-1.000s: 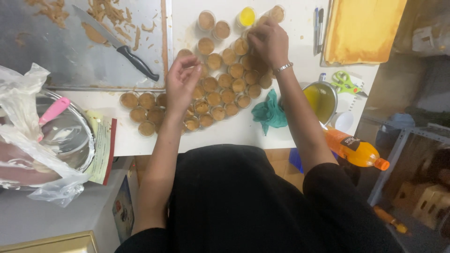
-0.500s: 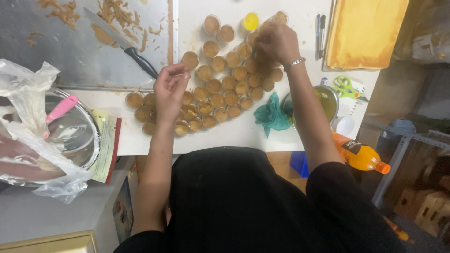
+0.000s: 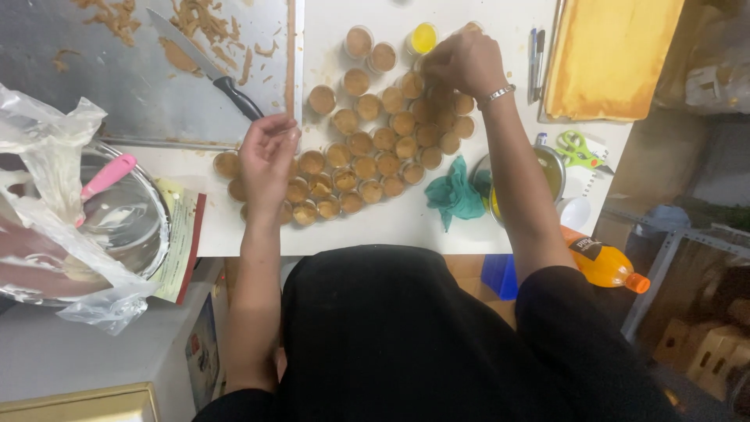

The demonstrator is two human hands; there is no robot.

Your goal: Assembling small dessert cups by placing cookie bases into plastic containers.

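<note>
Plastic wrap [image 3: 47, 156] drapes over a metal bowl [image 3: 133, 227] holding a pink spatula [image 3: 108, 177] at far left. Beside it, a black-handled knife [image 3: 211, 74] lies on a crumb-strewn metal tray [image 3: 117, 86]. The left hand [image 3: 267, 162] hovers over small round cups [image 3: 367, 156] clustered on the white desk [image 3: 391, 227], fingertips bunched in a pinch; what they hold is too small to tell. The right hand [image 3: 465, 61] curls, knuckles up, over the cluster's far edge. Teal cloth [image 3: 455, 195], green scissors [image 3: 580, 148] and an orange bottle [image 3: 605, 266] lie to the right.

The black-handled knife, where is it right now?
In the head view the black-handled knife lies on the metal tray at upper left, its handle just above the left hand and beside the small filled cups.
</note>
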